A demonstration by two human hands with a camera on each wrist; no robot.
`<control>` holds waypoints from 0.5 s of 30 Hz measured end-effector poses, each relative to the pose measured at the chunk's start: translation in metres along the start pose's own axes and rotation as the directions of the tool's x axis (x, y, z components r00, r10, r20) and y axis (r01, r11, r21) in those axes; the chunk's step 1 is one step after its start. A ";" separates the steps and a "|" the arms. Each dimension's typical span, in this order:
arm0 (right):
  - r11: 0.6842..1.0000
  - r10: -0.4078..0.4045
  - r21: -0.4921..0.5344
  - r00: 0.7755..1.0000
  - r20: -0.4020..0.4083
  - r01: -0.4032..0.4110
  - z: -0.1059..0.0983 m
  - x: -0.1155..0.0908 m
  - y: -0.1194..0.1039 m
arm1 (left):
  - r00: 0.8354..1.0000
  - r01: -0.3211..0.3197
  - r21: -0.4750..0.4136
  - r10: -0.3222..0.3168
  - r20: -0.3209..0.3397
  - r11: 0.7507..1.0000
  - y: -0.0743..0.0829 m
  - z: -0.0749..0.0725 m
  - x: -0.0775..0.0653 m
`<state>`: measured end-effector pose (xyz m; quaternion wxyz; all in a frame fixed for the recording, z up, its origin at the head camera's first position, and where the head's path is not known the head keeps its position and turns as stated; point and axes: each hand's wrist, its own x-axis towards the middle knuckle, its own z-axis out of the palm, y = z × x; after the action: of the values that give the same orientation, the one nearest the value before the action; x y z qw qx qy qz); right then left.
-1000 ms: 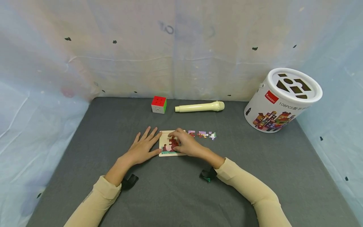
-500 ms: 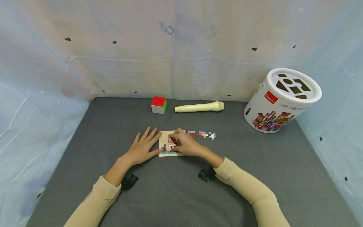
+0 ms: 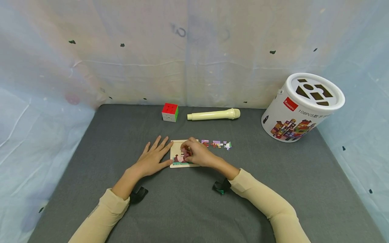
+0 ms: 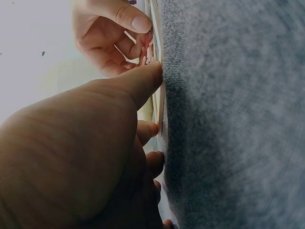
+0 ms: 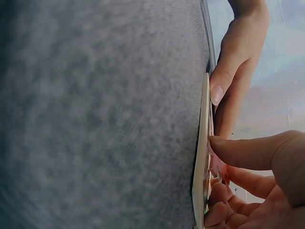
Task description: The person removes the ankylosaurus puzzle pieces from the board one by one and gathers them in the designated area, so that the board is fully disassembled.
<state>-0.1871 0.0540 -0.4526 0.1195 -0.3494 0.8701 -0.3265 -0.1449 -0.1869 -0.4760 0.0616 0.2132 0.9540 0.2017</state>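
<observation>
A small wooden puzzle board [image 3: 175,145] with a light frame lies on the grey cloth, partly filled with pink, red and green picture pieces. Fingers spread, my left hand [image 3: 151,159] lies at the board's left side, its thumb and fingertips touching the edge. Above the board, my right hand [image 3: 201,154] pinches a dark reddish puzzle piece [image 3: 186,151] between thumb and fingers. In the right wrist view that puzzle piece [image 5: 219,164] appears pinkish and tilted close to the board. The right hand hides the board's right part.
Several loose puzzle pieces [image 3: 216,144] lie in a row right of the board. Behind stand a Rubik's cube [image 3: 170,112] and a cream toy microphone [image 3: 213,115]. A white block bucket [image 3: 299,111] with a shape-hole lid stands at the back right.
The puzzle piece in my right hand has tilted slightly between the fingers, uncovering and covering pink parts beneath. The right forearm has shifted a little left; my left hand stays put.
</observation>
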 end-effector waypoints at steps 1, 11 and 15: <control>1.000 0.002 -0.001 1.000 -0.002 -0.002 0.000 0.000 0.000 | 1.000 0.003 -0.001 -0.003 0.001 1.000 0.000 -0.001 0.000; 0.999 -0.038 0.024 0.999 -0.021 0.038 0.000 -0.001 0.000 | 1.000 0.014 0.015 -0.014 0.016 1.000 0.001 -0.001 0.001; 0.995 -0.061 0.078 0.997 -0.043 0.064 0.000 -0.001 0.001 | 1.000 0.014 0.015 -0.014 0.017 1.000 0.001 0.000 0.001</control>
<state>-0.1873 0.0553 -0.4530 0.1054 -0.3646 0.8473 -0.3714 -0.1457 -0.1861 -0.4755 0.0695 0.2085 0.9564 0.1925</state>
